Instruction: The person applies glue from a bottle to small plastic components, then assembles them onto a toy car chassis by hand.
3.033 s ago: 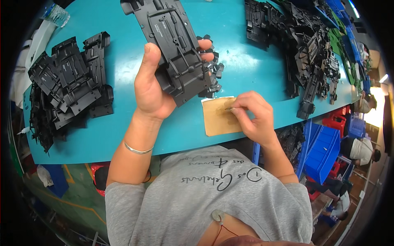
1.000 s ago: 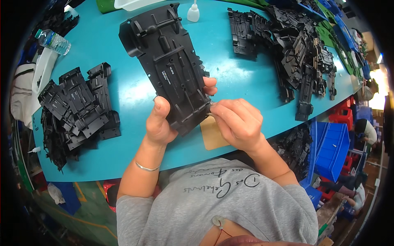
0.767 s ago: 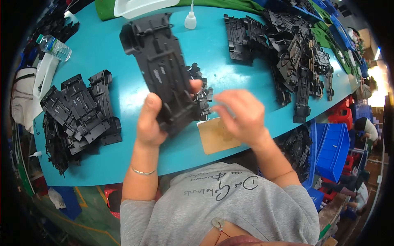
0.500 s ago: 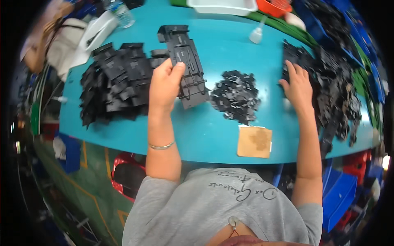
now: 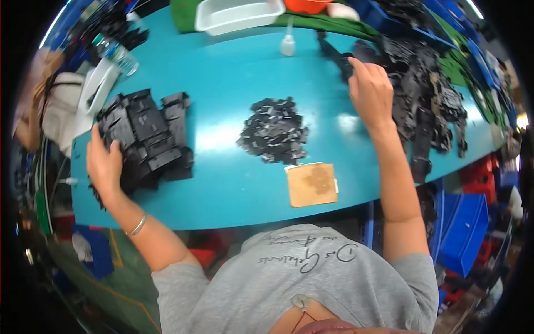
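Observation:
My left hand (image 5: 104,161) is at the left edge of a pile of long black plastic housings (image 5: 150,128), thumb and fingers apart, touching the outer parts. No part is gripped in it. On the far right, my right hand (image 5: 371,92) pinches a black plastic part (image 5: 335,54), which is tilted and blurred. Just beyond that hand lies a large heap of similar black parts (image 5: 409,67). Between my hands, a mound of small black pieces (image 5: 273,131) sits on the blue-green table (image 5: 222,189).
A stained tan square pad (image 5: 312,185) lies near the front edge. At the back are a white tray (image 5: 239,15), a small white squeeze bottle (image 5: 287,44) and green cloth (image 5: 328,29). A clear bottle (image 5: 118,55) stands back left, close to a seated person's arm (image 5: 28,131).
My left hand has let go of the black housing and moved left to the pile's outer edge. My right hand has closed on a black part and lifted it from the right heap.

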The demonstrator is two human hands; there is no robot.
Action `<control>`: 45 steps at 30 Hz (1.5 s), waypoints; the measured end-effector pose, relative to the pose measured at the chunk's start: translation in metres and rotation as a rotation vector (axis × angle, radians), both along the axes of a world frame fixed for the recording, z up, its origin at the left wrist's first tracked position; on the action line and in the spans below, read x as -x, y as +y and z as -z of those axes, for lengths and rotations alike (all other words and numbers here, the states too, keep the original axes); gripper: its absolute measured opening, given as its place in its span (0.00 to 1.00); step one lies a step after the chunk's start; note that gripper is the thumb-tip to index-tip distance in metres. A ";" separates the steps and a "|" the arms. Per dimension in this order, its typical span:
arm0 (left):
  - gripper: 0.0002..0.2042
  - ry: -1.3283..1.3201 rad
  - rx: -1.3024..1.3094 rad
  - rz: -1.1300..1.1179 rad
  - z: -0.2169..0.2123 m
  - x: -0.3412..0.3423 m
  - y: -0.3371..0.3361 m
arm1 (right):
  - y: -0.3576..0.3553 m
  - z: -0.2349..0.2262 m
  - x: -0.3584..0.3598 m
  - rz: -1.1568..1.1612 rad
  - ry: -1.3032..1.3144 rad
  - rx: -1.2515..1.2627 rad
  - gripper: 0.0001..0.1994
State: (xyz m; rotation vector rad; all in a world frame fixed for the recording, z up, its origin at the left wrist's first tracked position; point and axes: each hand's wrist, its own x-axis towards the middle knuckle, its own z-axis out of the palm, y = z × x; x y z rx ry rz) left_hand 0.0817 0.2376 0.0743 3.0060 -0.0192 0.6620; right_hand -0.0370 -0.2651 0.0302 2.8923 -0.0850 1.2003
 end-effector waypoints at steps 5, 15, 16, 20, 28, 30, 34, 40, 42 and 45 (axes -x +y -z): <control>0.24 -0.125 -0.138 -0.017 -0.013 0.012 -0.031 | 0.004 -0.018 0.021 0.131 -0.246 -0.458 0.10; 0.31 0.870 1.728 1.176 0.050 0.068 -0.220 | 0.107 -0.024 0.046 -0.542 -0.081 -1.697 0.15; 0.28 0.985 2.143 1.154 0.046 0.074 -0.231 | 0.109 -0.022 0.043 -0.610 0.094 -1.749 0.16; 0.20 0.933 2.446 0.863 0.050 0.059 -0.229 | 0.074 -0.002 0.035 -0.630 0.380 -1.699 0.17; 0.21 0.754 2.237 0.884 0.075 0.045 -0.213 | 0.056 0.035 0.007 -0.154 0.683 -0.728 0.10; 0.23 0.656 2.242 0.815 0.071 0.048 -0.214 | 0.060 0.036 0.003 -0.187 0.695 -0.702 0.09; 0.21 0.829 2.308 0.827 0.080 0.047 -0.212 | 0.061 0.034 0.001 -0.160 0.724 -0.685 0.06; 0.24 0.916 2.188 0.914 0.073 0.050 -0.224 | 0.062 0.037 0.004 -0.170 0.700 -0.718 0.07; 0.23 0.954 2.212 0.950 0.075 0.048 -0.223 | 0.061 0.035 0.004 -0.181 0.712 -0.706 0.07; 0.22 1.002 2.241 0.989 0.077 0.049 -0.225 | 0.052 0.039 0.005 -0.247 0.742 -0.914 0.06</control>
